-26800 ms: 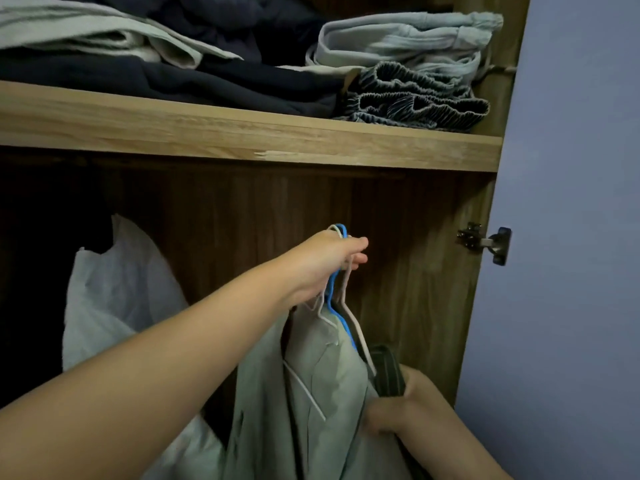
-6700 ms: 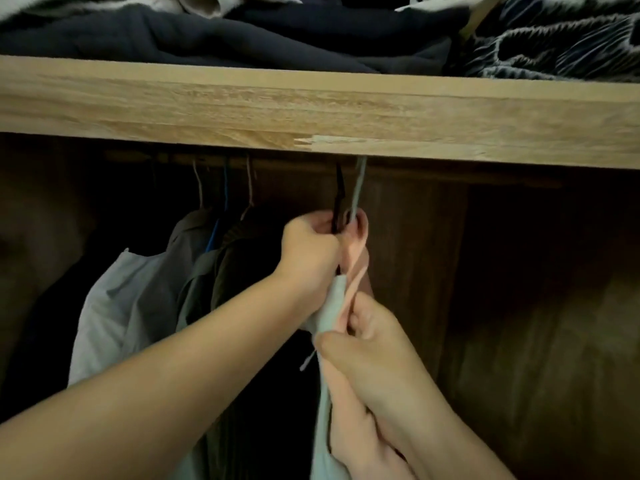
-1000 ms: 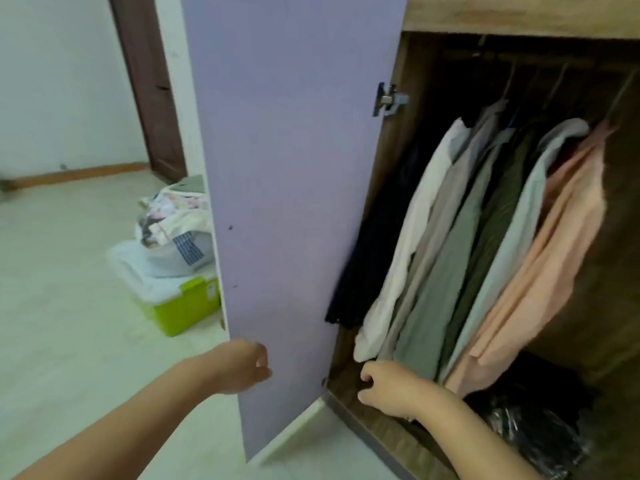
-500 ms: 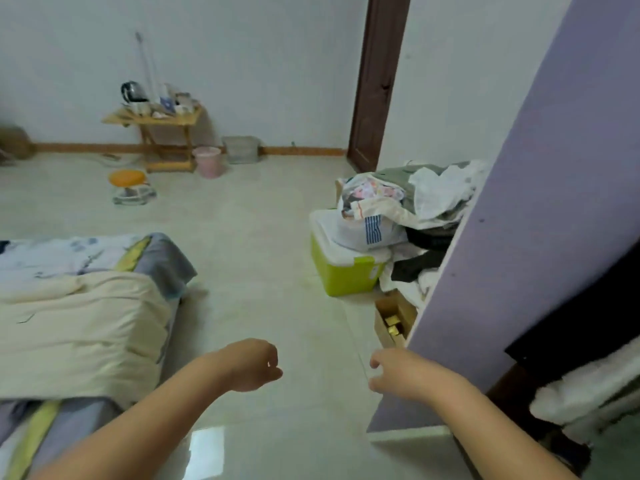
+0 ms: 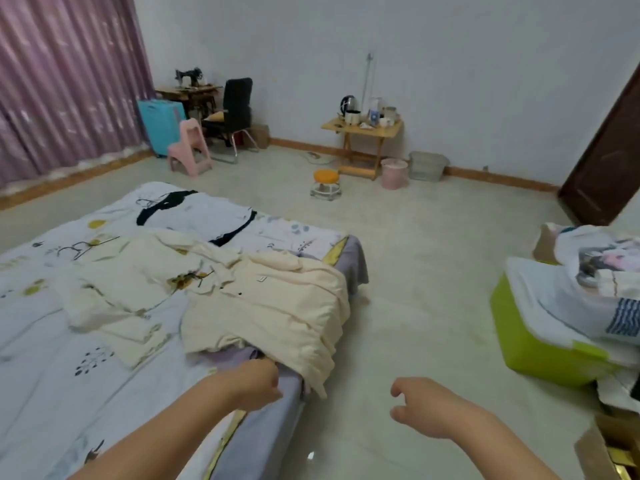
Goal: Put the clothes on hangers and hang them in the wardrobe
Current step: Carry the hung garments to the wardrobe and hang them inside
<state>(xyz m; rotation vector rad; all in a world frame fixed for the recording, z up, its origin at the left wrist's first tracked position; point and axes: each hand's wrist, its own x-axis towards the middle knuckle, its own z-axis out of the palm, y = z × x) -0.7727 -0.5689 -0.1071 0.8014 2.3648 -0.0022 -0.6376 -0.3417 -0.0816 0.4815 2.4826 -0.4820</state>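
**Both hands empty, clothes waiting on the bed**

Left hand (image 5: pixel 258 384) is loosely curled and holds nothing, hovering over the near corner of the bed (image 5: pixel 52 375). Right hand (image 5: pixel 420 405) is also loosely curled and empty, out over bare floor (image 5: pixel 415 271), well apart from the left. Neither hand touches any garment.

Landmark is the bed. On its near end lies a cream shirt (image 5: pixel 266 313), spread flat, its hem draped over the bed's edge just beyond the left hand. Beside it, further onto the bed, is a second cream garment (image 5: pixel 131 285), crumpled, touching the first. A white top with black trim (image 5: pixel 201 216) lies flat at the bed's far end. Dark wire shapes that look like hangers (image 5: pixel 78 249) sit on the sheet near the cream pile; they are too blurred to be sure.

To the right of the bed, across the floor, is a green bin (image 5: pixel 530 344) heaped with bagged laundry (image 5: pixel 595 289). Beyond the bed's far end stands an orange stool (image 5: pixel 325 181), then a small wooden table (image 5: pixel 363 128) with a kettle against the wall. A pink bucket (image 5: pixel 393 173) stands beside the table. A pink chair (image 5: pixel 190 148), black chair (image 5: pixel 233 112) and blue suitcase (image 5: pixel 161 124) stand near the purple curtain (image 5: pixel 62 77), beyond the bed to the left. A dark door (image 5: pixel 609 157) is at far right.
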